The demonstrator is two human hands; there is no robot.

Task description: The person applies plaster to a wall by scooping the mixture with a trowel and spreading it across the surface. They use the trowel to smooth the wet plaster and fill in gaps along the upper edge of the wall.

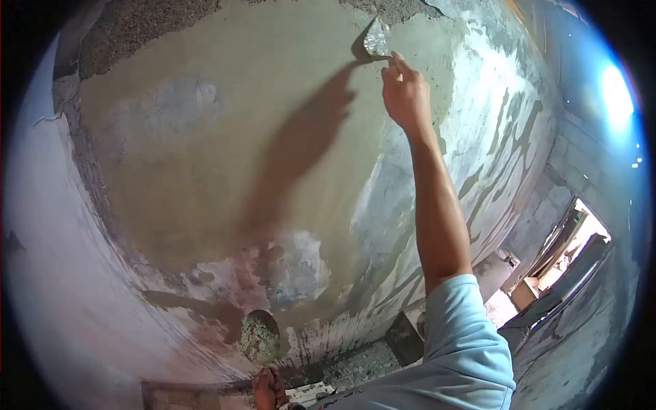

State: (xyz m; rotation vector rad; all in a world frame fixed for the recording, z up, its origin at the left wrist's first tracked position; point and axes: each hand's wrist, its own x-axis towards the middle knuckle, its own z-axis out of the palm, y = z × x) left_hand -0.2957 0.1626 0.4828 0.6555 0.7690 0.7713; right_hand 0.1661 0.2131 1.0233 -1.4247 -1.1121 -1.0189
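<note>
At the upper part of the wall, my right hand [408, 96] grips a small trowel [377, 39] by its handle. The trowel's metal blade lies against or very near the damp grey-brown plaster [205, 157]; contact is hard to tell. Low in the view, my left hand [268, 389] is closed in a fist just below a rounded holder heaped with wet, lumpy mortar [259, 339]. The fingers seem wrapped round its handle, which is mostly hidden. My right arm casts a long shadow on the plaster.
Rough, coarse wall surface [143, 31] shows above the plaster. A pale side wall [51, 225] meets it at the left. Rubble [362, 365] lies along the wall's foot. At the right are a bright opening [581, 236] and a strong light [617, 96].
</note>
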